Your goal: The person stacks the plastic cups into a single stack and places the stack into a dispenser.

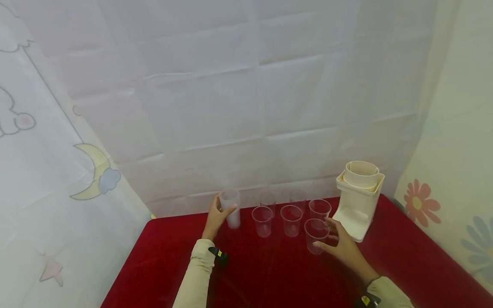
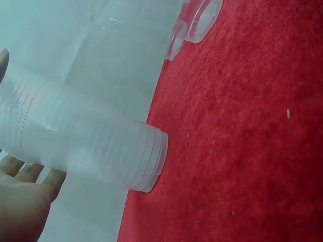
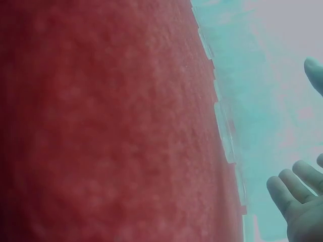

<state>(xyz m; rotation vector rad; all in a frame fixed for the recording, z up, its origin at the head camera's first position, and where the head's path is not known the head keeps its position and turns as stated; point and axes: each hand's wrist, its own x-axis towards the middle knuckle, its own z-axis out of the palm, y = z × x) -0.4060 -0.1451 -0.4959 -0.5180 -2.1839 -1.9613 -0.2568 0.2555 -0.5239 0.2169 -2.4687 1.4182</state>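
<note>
My left hand (image 1: 216, 217) holds a stack of clear plastic cups (image 1: 232, 214) upright at the back left of the table. In the left wrist view the nested cups (image 2: 91, 136) lean across the picture, with fingers (image 2: 50, 184) along one side and their base close over the red cloth. My right hand (image 1: 343, 246) is at the nearest single cup (image 1: 316, 239), thumb and fingers spread on either side of its rim. The right wrist view shows these fingers (image 3: 285, 194) loosely extended, with the thumb well apart.
Several other clear cups stand in two rows, among them a front-left cup (image 1: 263, 224) and a middle cup (image 1: 291, 223). A cream plastic dispenser (image 1: 356, 205) stands at the back right. The red-covered table (image 1: 269, 273) meets white sheeting (image 1: 231, 107) behind.
</note>
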